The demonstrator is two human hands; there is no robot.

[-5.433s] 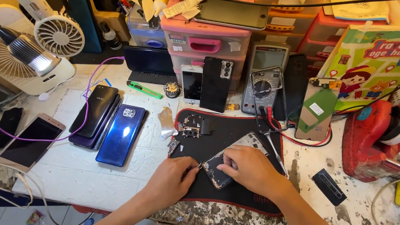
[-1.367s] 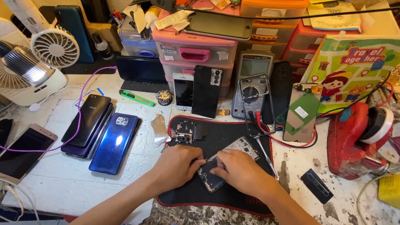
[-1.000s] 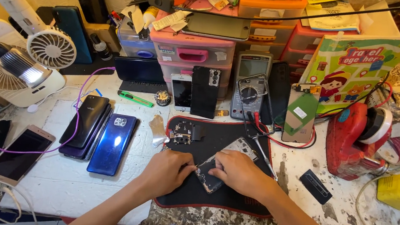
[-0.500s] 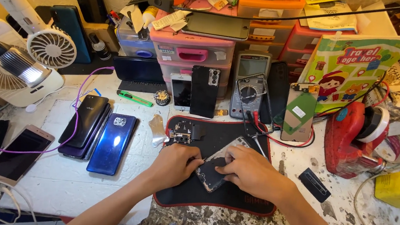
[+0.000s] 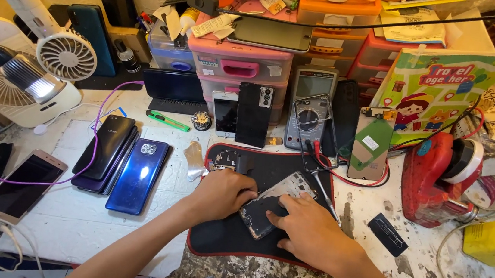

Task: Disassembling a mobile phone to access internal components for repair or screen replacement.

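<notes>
An opened phone [image 5: 265, 210] with its back removed is held flat on the black work mat [image 5: 219, 245], near the front edge of the tabletop [image 5: 100, 227] and right of its middle. It is pinned from both sides: the left hand [image 5: 221, 194] is curled over its left end with the fingers pressed down on the frame, and the right hand [image 5: 311, 233] is laid across its lower right part, the thumb and forefinger pinched at the dark inner panel. Whether a tool is held in either hand cannot be told. Since the exposed board is covered by the fingers, a slip of the right hand is judged the main risk — a flex cable or small connector could be torn or bent if force is applied at an angle. A loose board piece [image 5: 224, 160] lies at the mat's back left corner, just behind the left hand, and could be knocked off by the wrist. The red probe leads [image 5: 341, 172] trail from the grey multimeter [image 5: 310, 112] onto the mat's back right edge, close to the phone; these could be caught by the right hand and dragged across it. Well apart toward the left edge, a blue phone [image 5: 138, 174] and a stack of dark phones [image 5: 104, 152] lie side by side.
</notes>
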